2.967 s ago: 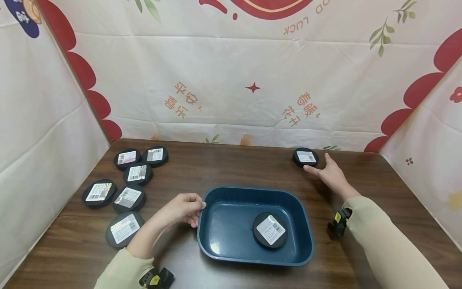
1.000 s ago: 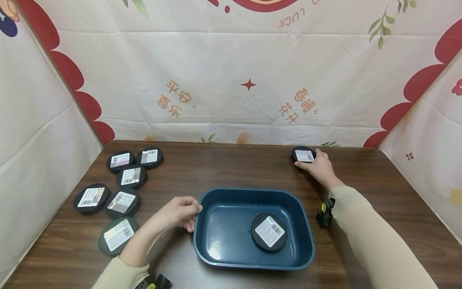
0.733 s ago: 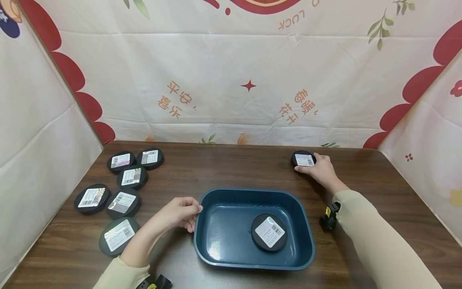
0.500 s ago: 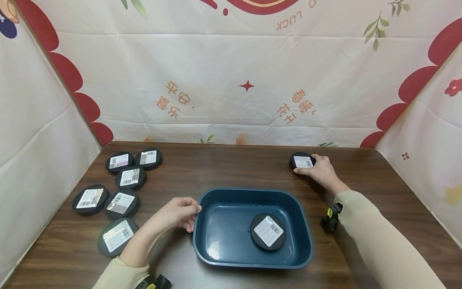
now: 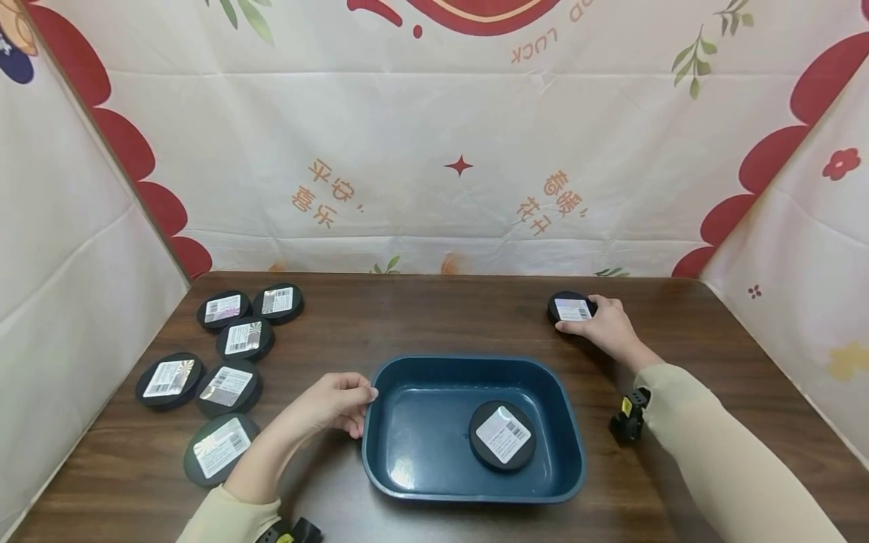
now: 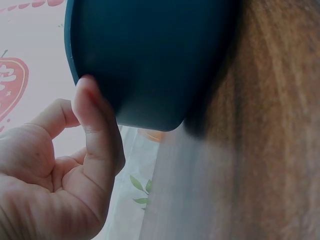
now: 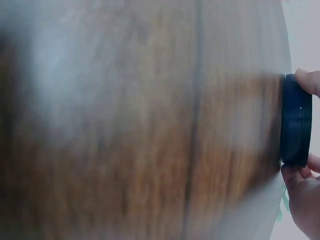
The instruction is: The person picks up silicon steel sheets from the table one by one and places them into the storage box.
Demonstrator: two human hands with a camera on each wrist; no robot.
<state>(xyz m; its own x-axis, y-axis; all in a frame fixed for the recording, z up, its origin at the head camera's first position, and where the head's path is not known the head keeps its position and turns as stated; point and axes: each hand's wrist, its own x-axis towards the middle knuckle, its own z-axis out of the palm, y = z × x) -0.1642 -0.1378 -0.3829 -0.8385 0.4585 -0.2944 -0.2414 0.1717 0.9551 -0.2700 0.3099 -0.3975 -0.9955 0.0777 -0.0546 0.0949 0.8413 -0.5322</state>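
Note:
My left hand [image 5: 337, 403] pinches the left rim of a dark blue rectangular tray [image 5: 414, 494]. In the left wrist view, the thumb of this left hand [image 6: 75, 165] lies against the tray's wall [image 6: 145, 60]. One flat round black disc [image 5: 501, 461] with a white barcode label lies inside the tray, right of its middle. At the back right of the table, my right hand [image 5: 607, 328] grips a similar black disc [image 5: 572, 308] by its sides, label up. The right wrist view shows that gripped disc [image 7: 297, 120] edge-on between thumb and fingers, very near or on the tabletop.
Several more labelled black discs [image 5: 231, 386] lie in a loose group at the left of the wooden table [image 5: 421, 313]. Printed white cloth [image 5: 380, 121] hangs behind the table and along both sides. Bare wood lies between the tray and the back edge.
Three seconds ago the right hand was spread beside the back disc; its fingers have since closed on it. That disc has slid slightly toward me. The left hand stays on the rim.

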